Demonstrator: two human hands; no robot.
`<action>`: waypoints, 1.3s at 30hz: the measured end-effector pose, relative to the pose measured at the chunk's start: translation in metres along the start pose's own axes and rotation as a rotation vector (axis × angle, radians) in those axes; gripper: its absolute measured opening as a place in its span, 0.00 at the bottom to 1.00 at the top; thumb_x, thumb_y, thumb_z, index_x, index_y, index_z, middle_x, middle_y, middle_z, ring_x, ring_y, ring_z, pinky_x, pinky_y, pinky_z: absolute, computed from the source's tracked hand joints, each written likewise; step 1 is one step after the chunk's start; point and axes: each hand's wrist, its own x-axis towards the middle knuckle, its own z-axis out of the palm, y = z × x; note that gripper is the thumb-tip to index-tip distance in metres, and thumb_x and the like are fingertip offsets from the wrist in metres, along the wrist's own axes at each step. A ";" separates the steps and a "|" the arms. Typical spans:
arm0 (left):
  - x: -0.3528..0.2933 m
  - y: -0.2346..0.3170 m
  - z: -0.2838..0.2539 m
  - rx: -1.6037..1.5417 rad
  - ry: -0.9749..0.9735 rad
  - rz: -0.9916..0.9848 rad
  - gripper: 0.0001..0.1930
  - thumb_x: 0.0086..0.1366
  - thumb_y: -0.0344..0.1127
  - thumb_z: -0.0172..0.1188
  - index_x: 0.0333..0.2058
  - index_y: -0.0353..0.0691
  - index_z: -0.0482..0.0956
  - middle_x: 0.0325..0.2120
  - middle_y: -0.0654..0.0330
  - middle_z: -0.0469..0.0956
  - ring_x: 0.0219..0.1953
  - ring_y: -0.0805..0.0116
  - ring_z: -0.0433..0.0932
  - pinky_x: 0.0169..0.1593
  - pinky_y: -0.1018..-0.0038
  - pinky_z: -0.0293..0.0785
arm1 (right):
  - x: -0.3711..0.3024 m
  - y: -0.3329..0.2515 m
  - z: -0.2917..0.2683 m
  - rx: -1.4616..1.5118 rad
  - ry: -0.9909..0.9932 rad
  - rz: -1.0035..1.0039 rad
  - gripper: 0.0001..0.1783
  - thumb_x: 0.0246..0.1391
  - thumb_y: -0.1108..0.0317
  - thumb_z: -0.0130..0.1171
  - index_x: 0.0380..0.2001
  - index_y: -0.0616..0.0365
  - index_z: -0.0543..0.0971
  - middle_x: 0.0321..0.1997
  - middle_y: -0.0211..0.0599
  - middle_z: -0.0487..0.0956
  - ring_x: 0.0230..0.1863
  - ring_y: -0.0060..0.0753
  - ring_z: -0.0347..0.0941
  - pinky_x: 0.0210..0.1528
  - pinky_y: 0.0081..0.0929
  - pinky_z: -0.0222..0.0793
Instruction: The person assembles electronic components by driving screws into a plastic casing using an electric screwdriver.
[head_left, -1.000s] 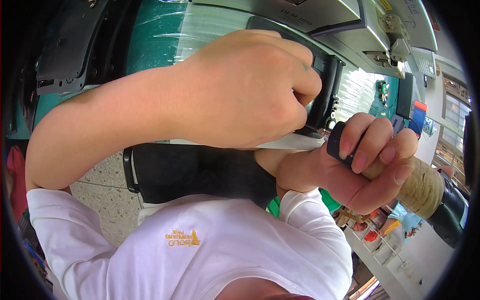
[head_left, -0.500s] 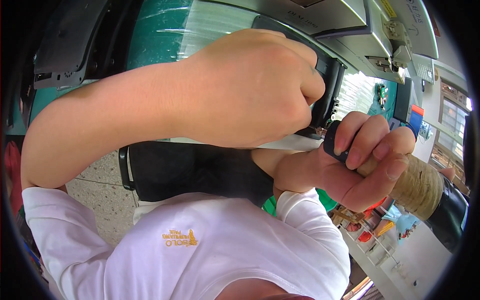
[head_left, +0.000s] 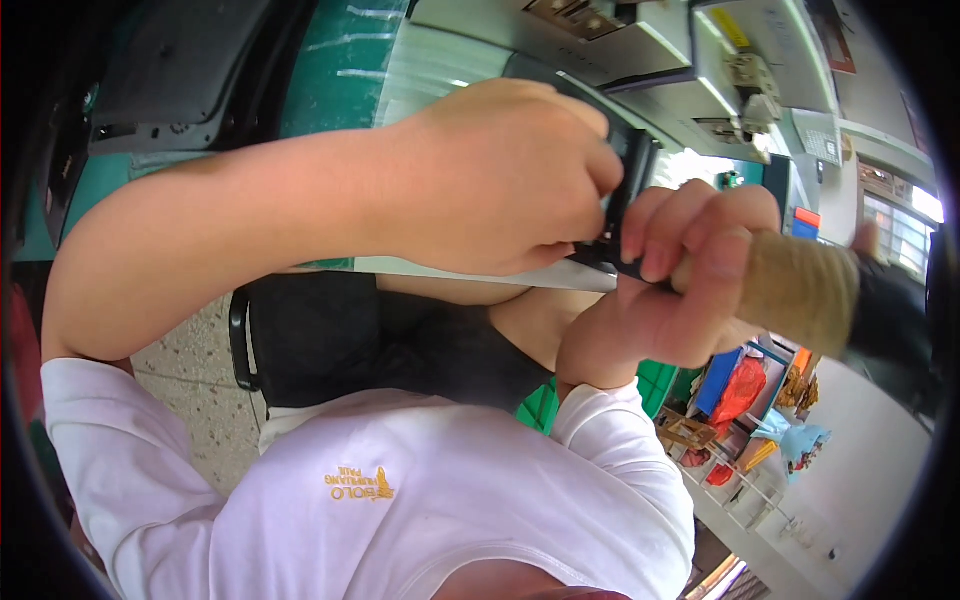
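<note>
In my right hand [head_left: 695, 285] is what looks like an electric screwdriver [head_left: 805, 290]; its grip is wrapped in tan tape and its rear end is black. The fingers wrap round it, and its front end points left, close to my left hand [head_left: 500, 180]. That left hand is curled with its back toward me, so its fingertips and whatever they hold are hidden. Just beyond both hands lies a black frame-like part [head_left: 640, 160]. The screwdriver's tip is at this part's near end; whether they touch I cannot tell.
Grey metal machines [head_left: 640, 40] stand along the back. A large black panel [head_left: 170, 80] lies at the left on the green mat [head_left: 335, 75]. My lap is below the table edge. Green crates [head_left: 655, 385] and a rack with coloured items [head_left: 735, 385] are at the right.
My right hand has moved left with the screwdriver, bringing its front end nearer my left hand. The left hand has shifted slightly left. The whole view has also shifted a little.
</note>
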 end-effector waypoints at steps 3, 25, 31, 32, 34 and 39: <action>-0.004 -0.003 -0.001 -0.045 0.033 -0.009 0.07 0.44 0.32 0.70 0.21 0.44 0.80 0.25 0.68 0.74 0.32 0.64 0.74 0.34 0.66 0.70 | 0.010 -0.006 -0.018 -0.022 0.283 -0.193 0.05 0.60 0.70 0.51 0.32 0.59 0.68 0.22 0.31 0.66 0.22 0.25 0.64 0.22 0.26 0.64; -0.002 0.000 -0.003 0.034 -0.009 0.016 0.06 0.47 0.33 0.70 0.23 0.43 0.81 0.25 0.65 0.76 0.33 0.64 0.76 0.35 0.66 0.71 | 0.094 0.014 -0.061 -0.050 0.493 -0.264 0.35 0.51 0.85 0.60 0.53 0.54 0.50 0.22 0.43 0.74 0.16 0.29 0.70 0.18 0.29 0.72; -0.003 0.000 -0.002 0.023 0.009 0.013 0.06 0.47 0.34 0.70 0.24 0.43 0.81 0.25 0.65 0.76 0.33 0.63 0.75 0.36 0.66 0.72 | 0.061 -0.006 -0.038 -0.013 0.509 -0.355 0.07 0.52 0.84 0.58 0.24 0.67 0.70 0.16 0.41 0.71 0.13 0.29 0.68 0.19 0.28 0.72; -0.002 0.000 -0.002 0.025 -0.009 0.015 0.07 0.47 0.34 0.70 0.24 0.42 0.81 0.25 0.64 0.76 0.33 0.63 0.75 0.36 0.66 0.72 | 0.060 -0.005 -0.046 0.030 0.461 -0.433 0.07 0.53 0.83 0.57 0.26 0.67 0.70 0.17 0.41 0.72 0.12 0.28 0.66 0.18 0.28 0.71; -0.002 0.001 -0.002 0.019 -0.001 0.009 0.07 0.47 0.34 0.70 0.25 0.42 0.81 0.25 0.64 0.76 0.33 0.62 0.75 0.36 0.66 0.72 | 0.066 -0.003 -0.048 -0.035 0.625 -0.511 0.06 0.54 0.81 0.56 0.28 0.66 0.69 0.16 0.39 0.71 0.13 0.28 0.66 0.18 0.28 0.71; -0.001 -0.001 -0.003 0.031 0.009 0.007 0.08 0.47 0.34 0.70 0.26 0.41 0.80 0.26 0.63 0.76 0.33 0.61 0.75 0.36 0.65 0.73 | 0.095 0.007 -0.056 -0.069 0.627 -0.451 0.20 0.52 0.83 0.57 0.44 0.60 0.61 0.17 0.39 0.71 0.13 0.28 0.66 0.18 0.29 0.71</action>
